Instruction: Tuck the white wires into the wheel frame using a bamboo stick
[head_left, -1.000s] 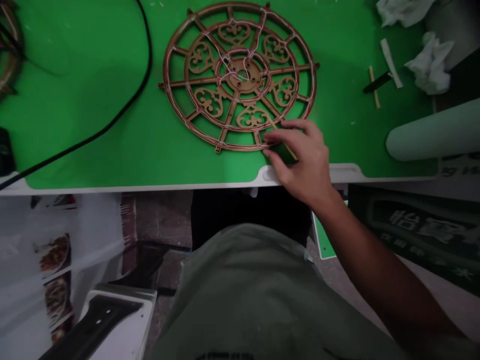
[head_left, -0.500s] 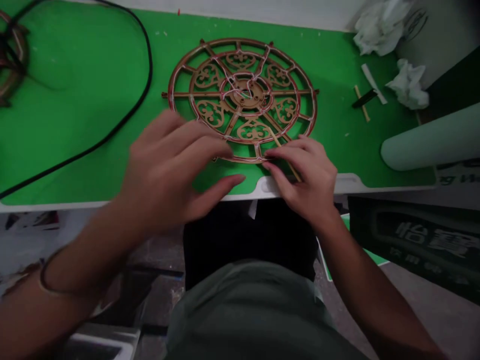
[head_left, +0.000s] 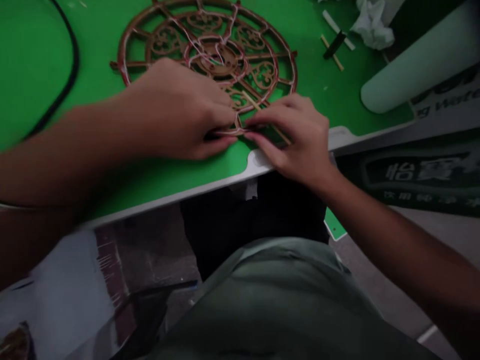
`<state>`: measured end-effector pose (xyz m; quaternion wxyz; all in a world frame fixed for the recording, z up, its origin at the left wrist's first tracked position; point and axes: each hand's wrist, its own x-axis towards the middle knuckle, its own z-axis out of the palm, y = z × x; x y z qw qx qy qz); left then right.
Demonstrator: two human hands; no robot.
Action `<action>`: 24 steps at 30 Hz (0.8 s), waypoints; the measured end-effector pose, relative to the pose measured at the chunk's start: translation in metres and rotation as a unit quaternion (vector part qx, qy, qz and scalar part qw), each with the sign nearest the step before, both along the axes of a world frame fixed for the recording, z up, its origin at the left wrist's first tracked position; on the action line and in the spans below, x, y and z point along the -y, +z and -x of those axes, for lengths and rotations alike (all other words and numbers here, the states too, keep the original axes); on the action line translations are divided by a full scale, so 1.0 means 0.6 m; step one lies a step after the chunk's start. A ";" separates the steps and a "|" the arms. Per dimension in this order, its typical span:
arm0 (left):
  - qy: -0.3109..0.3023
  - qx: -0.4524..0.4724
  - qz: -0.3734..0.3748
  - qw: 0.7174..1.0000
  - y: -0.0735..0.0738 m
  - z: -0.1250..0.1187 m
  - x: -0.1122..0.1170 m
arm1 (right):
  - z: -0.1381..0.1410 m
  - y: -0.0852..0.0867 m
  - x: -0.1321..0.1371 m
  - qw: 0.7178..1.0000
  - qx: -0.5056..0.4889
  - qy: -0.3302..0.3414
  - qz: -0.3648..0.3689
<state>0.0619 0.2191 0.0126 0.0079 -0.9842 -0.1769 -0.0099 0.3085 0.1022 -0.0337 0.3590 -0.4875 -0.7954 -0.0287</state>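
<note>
A round, brown wheel-shaped frame (head_left: 205,62) with spokes and scrollwork panels lies on the green table. Whitish and reddish thread-like lines run along its rings and spokes and cross loosely at the hub. My left hand (head_left: 180,110) is closed on the near rim, thumb below and fingers above. Just to its right, my right hand (head_left: 300,132) has thumb and forefinger pinched at the same rim. A thin wooden stick (head_left: 250,99) passes through the right hand, its tip pointing over the frame. Whatever lies between the fingertips is too small to make out.
A black cable (head_left: 73,42) curves across the left of the green table (head_left: 330,100). At the right lie a small stick with a black piece (head_left: 333,46), a white strip (head_left: 337,29), crumpled tissue (head_left: 373,25) and a pale cylinder (head_left: 405,75). The white table edge (head_left: 180,197) runs close below my hands.
My left hand has come from hovering open beside the near rim to closing on it. My right hand keeps its pinch with the stick. The view has shifted and tilted.
</note>
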 end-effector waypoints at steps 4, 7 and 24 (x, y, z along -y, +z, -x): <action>0.032 0.019 -0.033 0.999 0.001 -0.006 0.006 | -0.003 0.004 -0.005 0.999 0.020 -0.041 0.010; 0.082 -0.009 -0.053 0.995 0.008 -0.014 0.021 | -0.007 -0.002 -0.011 0.998 0.030 -0.051 -0.023; 0.067 0.050 -0.060 0.995 -0.029 -0.017 0.015 | -0.016 -0.026 -0.010 0.995 0.046 -0.075 0.040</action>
